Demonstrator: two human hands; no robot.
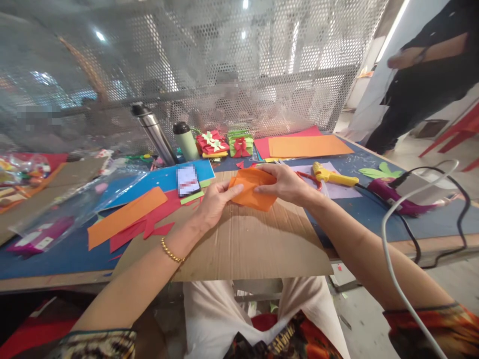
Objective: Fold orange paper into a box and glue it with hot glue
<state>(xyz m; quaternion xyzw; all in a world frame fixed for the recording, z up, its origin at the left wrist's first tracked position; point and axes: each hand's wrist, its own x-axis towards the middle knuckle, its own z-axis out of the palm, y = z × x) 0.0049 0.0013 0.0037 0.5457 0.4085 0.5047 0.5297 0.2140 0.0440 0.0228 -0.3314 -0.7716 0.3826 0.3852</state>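
Observation:
Folded orange paper (254, 192) is held between my two hands, a little above a brown cardboard sheet (258, 244). My left hand (219, 199) pinches its left edge, thumb on top. On the right side, my right hand (282, 184) grips the paper with the thumb in front and the fingers behind its upper edge. Left of my hands lie a phone (187, 180), an orange strip (127, 218) and red paper pieces (160, 214). A yellow glue gun (333, 177) rests to the right on pale paper.
Behind stand a steel flask (157, 132), a green bottle (186, 141), red (212, 143) and green (241, 144) paper boxes with bows, and orange sheets (310, 146). Cables and a white cord (385, 244) cross the right side. A person (422, 75) stands back right.

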